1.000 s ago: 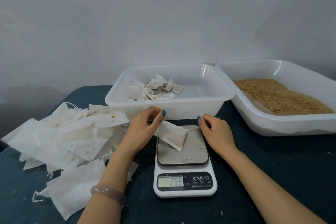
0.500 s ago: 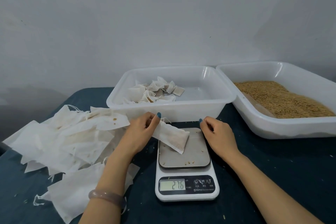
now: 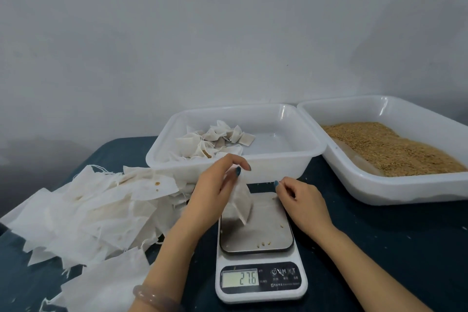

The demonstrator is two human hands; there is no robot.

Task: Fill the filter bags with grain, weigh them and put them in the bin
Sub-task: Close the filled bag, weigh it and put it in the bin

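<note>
Tipped up from lying flat a moment ago: filled filter bag [image 3: 240, 206], now pinched at its top by left hand [image 3: 215, 192], hanging over the plate of the kitchen scale [image 3: 260, 289]. Reads 27.6. Right hand [image 3: 301, 200] beside the plate's right edge, loosely curled, gripping nothing visible. Just behind, white bin [image 3: 278, 162] holding filled bags; right of it, grain tray [image 3: 379, 185]. Left, heaped empty bags [image 3: 88, 210] on dark table [image 3: 379, 248]; grey wall [image 3: 228, 33] beyond.

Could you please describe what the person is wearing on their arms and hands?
Both forearms are bare, without sleeves. The left wrist carries a pale pink, translucent round bangle. Fingers of the left hand and right hand have teal-painted nails. No gloves or rings show.
</note>
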